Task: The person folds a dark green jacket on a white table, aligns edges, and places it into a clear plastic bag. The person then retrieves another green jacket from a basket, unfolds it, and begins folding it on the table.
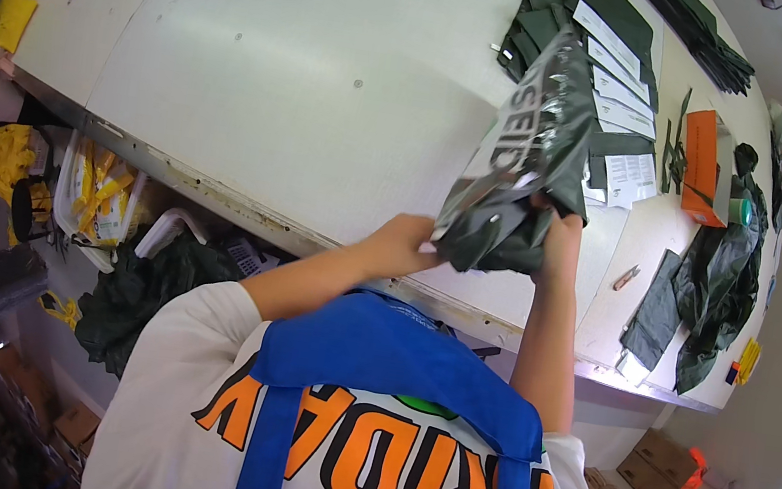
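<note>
White tabletop (314,81) is stretching far ahead while I am holding a grey plastic bag (524,163) above its near edge. My left hand (403,242) and right hand (555,231) are both clamping its bottom; keeping it upright should be helping the dark garment (497,245) settle.

Person, upper body: white T-shirt under a blue apron.
Short-sleeved white T-shirt (178,385), sleeves ending well below the hands and leaving both forearms bare; large orange block lettering with black outline across the chest. Over it a bright blue apron (394,356) with a wide band across the top and two straps running down. A small green patch shows just under the band.
</note>
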Demonstrator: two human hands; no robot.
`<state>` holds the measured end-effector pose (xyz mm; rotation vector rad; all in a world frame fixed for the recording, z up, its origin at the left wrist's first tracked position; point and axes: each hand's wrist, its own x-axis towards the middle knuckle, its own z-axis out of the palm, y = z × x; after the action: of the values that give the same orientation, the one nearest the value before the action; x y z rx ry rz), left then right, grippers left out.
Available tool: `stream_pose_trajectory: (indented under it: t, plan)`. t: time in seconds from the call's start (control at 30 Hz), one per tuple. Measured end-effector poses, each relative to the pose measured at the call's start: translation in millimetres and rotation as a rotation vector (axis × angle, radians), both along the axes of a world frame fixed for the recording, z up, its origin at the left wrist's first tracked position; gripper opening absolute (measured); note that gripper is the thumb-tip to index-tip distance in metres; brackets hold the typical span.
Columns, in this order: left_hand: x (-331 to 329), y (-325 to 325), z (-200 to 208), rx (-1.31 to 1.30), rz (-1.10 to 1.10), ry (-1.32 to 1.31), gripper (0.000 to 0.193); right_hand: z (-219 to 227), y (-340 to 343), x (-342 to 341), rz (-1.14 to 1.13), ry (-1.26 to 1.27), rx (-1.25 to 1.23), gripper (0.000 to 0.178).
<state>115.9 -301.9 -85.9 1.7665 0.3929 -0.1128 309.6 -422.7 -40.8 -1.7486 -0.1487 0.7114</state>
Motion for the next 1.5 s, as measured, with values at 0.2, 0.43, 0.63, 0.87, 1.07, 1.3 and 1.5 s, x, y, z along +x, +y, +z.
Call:
stream_pose_trajectory:
  t: [0.2, 0.43, 0.63, 0.87, 1.07, 1.3, 1.5]
  plan:
    - [-9.3, 24.1, -22.8, -1.157, 0.646, 0.201, 0.063, 1.6, 21.9, -35.9, 0.391, -0.542, -0.581, 0.052]
    - [-18.9, 9.9, -38.3, -1.335, 0.431, 0.018, 0.053, -19.6, 10.5, -48.3, 0.472, -1.241, -0.725, 0.016]
    - [-18.4, 18.3, -43.3, -1.153, 0.212, 0.157, 0.055, -13.0, 24.0, -75.5, 0.621, -1.099, -0.384, 0.008]
    - [-5.3, 22.6, -16.8, -0.828, 0.411, -0.067, 0.075, -2.8, 49.1, -73.6, 0.642, -0.906, -0.46, 0.009]
    - [-17.6, 27.6, -18.2, -1.002, 0.429, -0.006, 0.068, -34.0, 15.8, -32.5, 0.505, -0.95, -0.472, 0.012]
    - [-0.8, 22.9, -2.1, -0.815, 0.339, 0.003, 0.08, -58.2, 41.0, -54.0, 0.842, -1.058, -0.404, 0.038]
    - [-3.9, 9.4, -24.4, -0.804, 0.378, 0.043, 0.077, -112.7, 20.4, 24.0, 0.73, -0.947, -0.333, 0.05]
